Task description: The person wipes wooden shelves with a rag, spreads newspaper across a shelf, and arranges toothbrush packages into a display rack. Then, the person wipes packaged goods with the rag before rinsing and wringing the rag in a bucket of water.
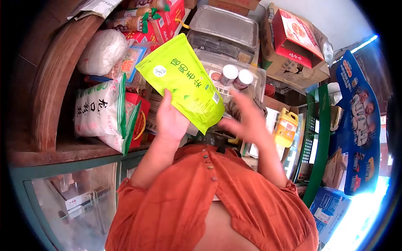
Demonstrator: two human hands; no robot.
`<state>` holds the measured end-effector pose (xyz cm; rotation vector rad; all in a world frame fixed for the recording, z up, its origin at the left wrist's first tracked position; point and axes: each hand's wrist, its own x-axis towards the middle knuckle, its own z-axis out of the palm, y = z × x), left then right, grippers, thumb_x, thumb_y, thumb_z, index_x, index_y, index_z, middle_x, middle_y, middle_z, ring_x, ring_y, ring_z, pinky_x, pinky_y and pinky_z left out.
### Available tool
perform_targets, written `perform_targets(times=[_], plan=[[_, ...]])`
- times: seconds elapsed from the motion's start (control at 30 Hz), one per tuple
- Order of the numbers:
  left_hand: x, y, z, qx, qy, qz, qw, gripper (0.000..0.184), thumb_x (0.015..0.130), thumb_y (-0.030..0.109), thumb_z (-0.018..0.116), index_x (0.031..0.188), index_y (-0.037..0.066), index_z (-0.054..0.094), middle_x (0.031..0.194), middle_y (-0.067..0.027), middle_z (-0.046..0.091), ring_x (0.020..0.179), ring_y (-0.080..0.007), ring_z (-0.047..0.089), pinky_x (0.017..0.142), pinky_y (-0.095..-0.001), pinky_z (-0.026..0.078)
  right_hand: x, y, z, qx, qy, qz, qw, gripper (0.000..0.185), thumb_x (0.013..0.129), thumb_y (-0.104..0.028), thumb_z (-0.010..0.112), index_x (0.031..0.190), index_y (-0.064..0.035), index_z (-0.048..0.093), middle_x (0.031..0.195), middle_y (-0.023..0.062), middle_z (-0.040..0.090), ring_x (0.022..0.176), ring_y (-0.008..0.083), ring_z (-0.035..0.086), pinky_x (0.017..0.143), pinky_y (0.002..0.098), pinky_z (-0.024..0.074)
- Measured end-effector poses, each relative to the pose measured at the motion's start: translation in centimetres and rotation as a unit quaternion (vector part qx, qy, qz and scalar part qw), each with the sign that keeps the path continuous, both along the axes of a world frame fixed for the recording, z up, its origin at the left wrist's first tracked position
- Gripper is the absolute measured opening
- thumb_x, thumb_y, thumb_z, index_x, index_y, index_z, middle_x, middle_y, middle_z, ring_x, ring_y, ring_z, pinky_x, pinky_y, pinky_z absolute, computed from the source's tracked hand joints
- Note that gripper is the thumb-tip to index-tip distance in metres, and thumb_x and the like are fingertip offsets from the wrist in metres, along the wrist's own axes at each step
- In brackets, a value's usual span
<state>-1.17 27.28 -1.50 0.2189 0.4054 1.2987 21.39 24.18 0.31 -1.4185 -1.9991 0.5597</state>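
A bright yellow-green pouch (184, 81) with dark Chinese lettering and a white round label is held up at a slant in front of me. My left hand (169, 119) grips its lower left edge, thumb on the printed front and the other fingers hidden behind. My right hand (247, 121) is beside the pouch's lower right corner, blurred by motion, its fingers spread and holding nothing that I can see. Just beyond it, two white-lidded cans (236, 77) stand on a clear plastic container (259, 79).
Left, a wooden shelf (54, 83) holds white-and-green noodle bags (100, 111) and a white plastic bundle (102, 52). A metal tray (224, 25) lies at the back. Cardboard boxes (284, 69), a yellow jug (287, 127) and a blue poster board (356, 125) are on the right.
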Motion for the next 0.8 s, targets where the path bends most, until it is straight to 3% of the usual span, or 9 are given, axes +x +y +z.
perform_targets(times=[0.13, 0.23, 0.3, 0.4, 0.43, 0.53, 0.6, 0.7, 0.8], plan=[[1.5, 0.0, 1.1, 0.013, 0.067, 0.004, 0.998, 0.054, 0.104, 0.04, 0.031, 0.146, 0.006, 0.032, 0.147, -0.0119, 0.04, 0.136, -0.0298, 0.038, 0.114, -0.0489, 0.027, -6.1, -0.3, -2.5, 0.062, -0.092, 0.031, 0.993, 0.094, 0.073, -0.023, 0.079, 0.148, -0.0041, 0.024, 0.142, 0.0264, 0.038, 0.132, 0.0399, 0.04, 0.108, 0.0404, 0.0366], [0.8, 0.2, 1.5, 0.101, 0.204, -0.037, 0.973, 0.069, 0.099, 0.048, 0.04, 0.154, 0.013, 0.017, 0.153, -0.0124, 0.033, 0.141, -0.0264, 0.03, 0.115, -0.0462, 0.02, -5.6, 2.2, -4.3, 0.011, 0.161, 0.007, 0.987, 0.078, 0.08, -0.008, 0.068, 0.146, -0.0032, 0.028, 0.14, 0.0217, 0.043, 0.131, 0.0344, 0.044, 0.106, 0.0389, 0.0381], [-1.1, 0.8, 1.9, 0.146, 0.159, -0.051, 0.975, 0.071, 0.097, 0.042, 0.046, 0.154, 0.013, 0.016, 0.154, -0.0154, 0.03, 0.143, -0.0268, 0.026, 0.114, -0.0434, 0.018, -4.2, 2.9, -5.4, -0.181, 0.404, 0.028, 0.896, 0.069, 0.083, -0.004, 0.063, 0.145, -0.0042, 0.031, 0.134, 0.0154, 0.051, 0.122, 0.0283, 0.053, 0.101, 0.0365, 0.0427], [-1.5, 1.1, 2.1, 0.127, 0.402, 0.101, 0.901, 0.06, 0.097, 0.025, 0.048, 0.149, 0.006, 0.026, 0.148, -0.0172, 0.038, 0.14, -0.0261, 0.032, 0.115, -0.0426, 0.019, -2.8, 3.2, -5.5, -0.297, 0.576, 0.036, 0.761, 0.057, 0.084, -0.003, 0.061, 0.137, -0.0009, 0.041, 0.126, 0.0114, 0.058, 0.113, 0.0236, 0.058, 0.097, 0.0365, 0.0465], [-3.4, 1.9, -1.4, 0.111, 0.411, 0.063, 0.902, 0.061, 0.097, 0.027, 0.049, 0.149, 0.006, 0.026, 0.147, -0.0171, 0.039, 0.136, -0.0264, 0.036, 0.114, -0.0437, 0.022, -2.7, 3.1, -5.5, -0.33, 0.645, 0.043, 0.688, 0.054, 0.084, -0.004, 0.063, 0.134, 0.0004, 0.044, 0.125, 0.0118, 0.059, 0.112, 0.0237, 0.059, 0.097, 0.0374, 0.0468], [-3.4, 1.3, -5.4, 0.002, 0.279, -0.034, 0.96, 0.064, 0.098, 0.036, 0.05, 0.15, 0.008, 0.024, 0.149, -0.016, 0.037, 0.137, -0.029, 0.035, 0.113, -0.0479, 0.026, -2.8, 2.6, -6.7, -0.33, 0.68, 0.048, 0.653, 0.053, 0.084, -0.009, 0.064, 0.133, 0.0022, 0.046, 0.126, 0.0138, 0.059, 0.113, 0.0256, 0.059, 0.098, 0.0391, 0.0472], [-2.6, 0.0, -6.6, -0.006, 0.009, -0.184, 0.983, 0.084, 0.09, 0.058, 0.054, 0.151, 0.011, 0.022, 0.151, -0.014, 0.034, 0.139, -0.0316, 0.033, 0.112, -0.0527, 0.028, -2.7, 2.4, -7.0, -0.333, 0.701, 0.05, 0.629, 0.054, 0.084, -0.01, 0.064, 0.133, 0.0021, 0.045, 0.127, 0.0144, 0.059, 0.113, 0.0262, 0.059, 0.098, 0.0395, 0.0471], [-0.7, -0.9, -6.7, 0.014, 0.01, -0.2, 0.98, 0.105, 0.076, 0.075, 0.057, 0.151, 0.012, 0.022, 0.153, -0.0118, 0.032, 0.14, -0.0334, 0.031, 0.112, -0.0565, 0.027, -2.7, 2.4, -7.0, -0.35, 0.71, 0.037, 0.61, 0.06, 0.08, -0.013, 0.067, 0.135, 0.0006, 0.045, 0.126, 0.015, 0.059, 0.114, 0.0286, 0.059, 0.099, 0.041, 0.0475], [0.4, -0.3, -5.5, 0.061, -0.006, -0.18, 0.982, 0.102, 0.071, 0.066, 0.07, 0.149, 0.013, 0.029, 0.15, -0.0082, 0.036, 0.137, -0.0293, 0.036, 0.111, -0.0527, 0.031, -2.5, 2.4, -7.4, -0.357, 0.682, 0.052, 0.636, 0.056, 0.083, -0.013, 0.067, 0.134, 0.0004, 0.046, 0.129, 0.0144, 0.058, 0.116, 0.027, 0.059, 0.1, 0.0402, 0.0469]])
